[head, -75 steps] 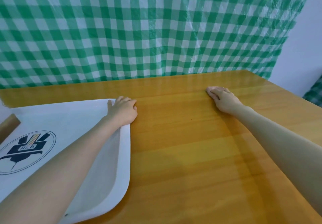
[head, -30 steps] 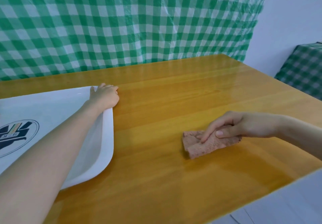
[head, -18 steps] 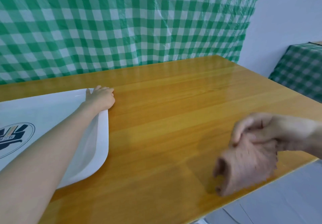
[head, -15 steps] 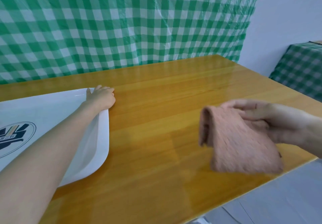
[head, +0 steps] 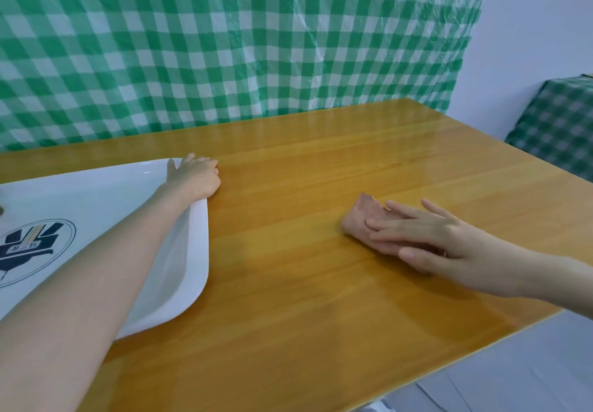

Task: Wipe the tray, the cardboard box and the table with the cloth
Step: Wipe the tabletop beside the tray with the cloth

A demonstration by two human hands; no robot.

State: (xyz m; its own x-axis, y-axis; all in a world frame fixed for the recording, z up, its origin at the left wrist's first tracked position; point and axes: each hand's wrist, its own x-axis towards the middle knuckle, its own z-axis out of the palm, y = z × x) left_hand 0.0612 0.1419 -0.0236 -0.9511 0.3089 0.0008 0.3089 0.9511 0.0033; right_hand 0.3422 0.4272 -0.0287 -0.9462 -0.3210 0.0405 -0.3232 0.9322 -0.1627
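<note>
Reaching in from the bottom left corner, a bare forearm crosses the white tray (head: 195,251) and hides part of its floor. The tray sits on the left of the yellow wooden table (head: 288,283) and is cut off by the left edge of the view. A round dark blue emblem (head: 30,251) printed on its floor is also partly cut off, and its small lettering is too blurred to read. The left hand (head: 195,177) rests on the tray's far right corner, fingers curled over the rim in a loose grip. To the right, well apart from the tray, the right hand (head: 426,238) lies flat with fingers straight and spread, pressing the pink cloth (head: 362,219) against the table; the hand covers most of the cloth, leaving only its left end showing. Behind the table hangs a green and white checked sheet (head: 224,43). At the far right edge, a second checked cover (head: 558,129) is only partly in view.
</note>
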